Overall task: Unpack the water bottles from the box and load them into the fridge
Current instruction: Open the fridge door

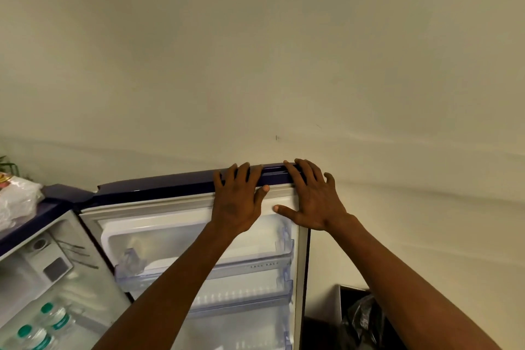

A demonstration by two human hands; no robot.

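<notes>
The fridge door (159, 189) stands open, dark blue outside and white inside, with clear door racks (255, 267). My left hand (237, 197) lies over the door's top edge, fingers over the blue rim and thumb on the white inner frame. My right hand (308, 196) rests beside it near the door's top right corner, fingers spread over the rim. Two water bottles (42, 327) with green caps stand inside the fridge body (37, 273) at lower left. The box is out of view.
A white plastic bag (17, 202) lies on the fridge top at left. A plain cream wall (284, 65) fills the view behind. At lower right a dark bin or box with black plastic (363, 318) stands beside the door.
</notes>
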